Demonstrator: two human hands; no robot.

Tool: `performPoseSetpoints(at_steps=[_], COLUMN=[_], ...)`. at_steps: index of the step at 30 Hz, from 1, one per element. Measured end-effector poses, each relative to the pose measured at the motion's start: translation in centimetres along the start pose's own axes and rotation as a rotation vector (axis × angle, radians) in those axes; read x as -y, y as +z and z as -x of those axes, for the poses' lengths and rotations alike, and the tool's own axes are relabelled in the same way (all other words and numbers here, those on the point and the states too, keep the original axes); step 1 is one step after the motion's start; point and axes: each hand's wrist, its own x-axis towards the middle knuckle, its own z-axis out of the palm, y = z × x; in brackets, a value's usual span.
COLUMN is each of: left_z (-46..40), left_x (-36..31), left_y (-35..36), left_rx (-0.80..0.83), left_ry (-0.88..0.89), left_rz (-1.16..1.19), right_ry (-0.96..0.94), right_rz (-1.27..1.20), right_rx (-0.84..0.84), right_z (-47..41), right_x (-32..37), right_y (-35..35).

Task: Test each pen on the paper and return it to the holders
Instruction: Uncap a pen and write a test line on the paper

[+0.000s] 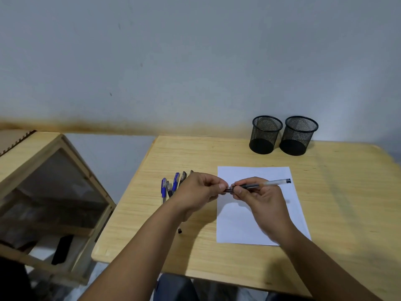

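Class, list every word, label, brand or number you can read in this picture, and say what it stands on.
None can be read.
Pens lying on the table: any print too small and blurred.
Held pen: no legible marking.
Paper: no writing visible.
Mesh holders: no visible label.

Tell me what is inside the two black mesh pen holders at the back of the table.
Nothing shows inside either black mesh pen holder: through the mesh only their dark bases appear. The loose pens lie on the wooden table, partly covered by the left hand.
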Motion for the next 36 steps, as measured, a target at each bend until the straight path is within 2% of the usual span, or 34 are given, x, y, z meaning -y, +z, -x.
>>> performPoseSetpoints(at_steps=[5,9,11,14,18,23,28,33,36], left_z=[-0.4,-1.6,-2.3,-3.5,-4.7,-5.4,-5.1,-2.5,0.1], left_x=[-0.4,-0.4,0.0,1.1,2.0,2.4,3.0,3.8,4.8], left_y=[-1.0,-0.5,-0.2,0.2,0.6,1.1,0.6,1.9,3.5], left_rx=[-0.11,-0.356,-0.413,-0.435,-0.439,-0.432,-0.392,-0.422,-0.333], left_ry=[0.017,0.069,0.064,0.089,0.094,0.146,0.191,0.366,0.383], left_rz=[0.171,-0.046,-0.228,-0.526,-0.66,-0.835,-0.842,-0.775,-0.829], right_ry=[0.008,0.067,0.1,0.137,0.184,0.194,0.181,0.163,0.149], right_rz=[-0.113,-0.157,-0.217,-0.301,-0.392,-0.364,-0.179,-0.074,-0.044], right_rx=[-0.106,-0.135,-0.149,-0.176,-0.204,-0.217,-0.249,-0.276,-0.283], right_z=[-0.9,-0.8,-0.7,-0.5,-0.1,0.2,0.3,0.5,0.5], right_x=[0.6,0.2,0.1,0.0,-0.2,-0.7,-1.3,-1.6,-1.7], right_y=[-1.6,-1.9,-2.1,-2.3,-2.4,-2.8,-3.2,-3.5,-3.6])
